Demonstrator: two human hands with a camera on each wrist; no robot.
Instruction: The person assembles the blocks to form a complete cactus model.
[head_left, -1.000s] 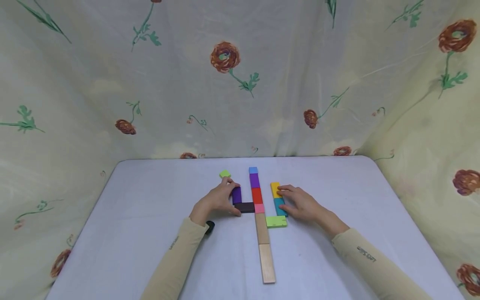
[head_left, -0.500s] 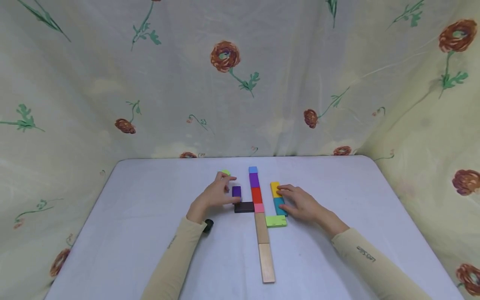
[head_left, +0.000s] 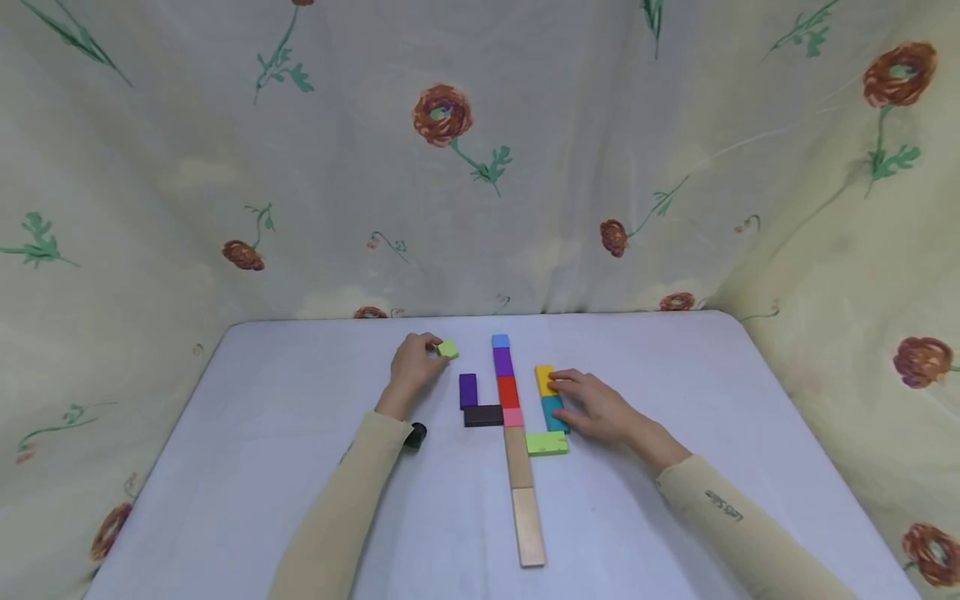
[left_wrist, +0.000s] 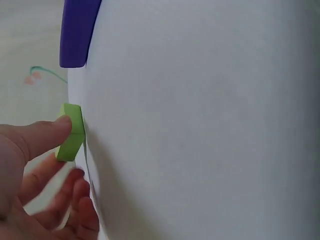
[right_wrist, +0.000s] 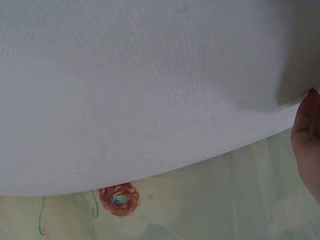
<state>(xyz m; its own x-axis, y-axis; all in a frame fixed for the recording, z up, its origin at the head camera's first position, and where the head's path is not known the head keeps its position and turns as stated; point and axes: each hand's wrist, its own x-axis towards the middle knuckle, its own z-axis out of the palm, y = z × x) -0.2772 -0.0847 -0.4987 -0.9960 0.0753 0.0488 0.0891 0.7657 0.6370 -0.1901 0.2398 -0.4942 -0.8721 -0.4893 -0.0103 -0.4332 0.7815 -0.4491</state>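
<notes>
At the far side of the table, my left hand (head_left: 411, 368) pinches a small lime green block (head_left: 447, 349) between thumb and finger. In the left wrist view the thumb lies across that block (left_wrist: 73, 135), the other fingers loosely bent below. My right hand (head_left: 598, 408) rests with relaxed fingers at a yellow block (head_left: 544, 380) and a teal block (head_left: 552, 412), partly covering both. Nearer the left hand lie a dark purple block (head_left: 468, 391) and a black block (head_left: 482, 416), set as an L. The right wrist view shows only part of the right hand (right_wrist: 308, 142).
A straight row runs down the middle: light blue block (head_left: 500, 341), purple block (head_left: 502, 362), red block (head_left: 507, 392), pink block (head_left: 512, 417) and two wooden blocks (head_left: 518, 457). A longer lime green block (head_left: 547, 443) lies beside it. Floral curtains (head_left: 525, 167) enclose the white table (head_left: 645, 533).
My left hand has left the dark purple block, moved away from me and taken hold of the small lime green block. The right hand stays at the yellow and teal blocks.
</notes>
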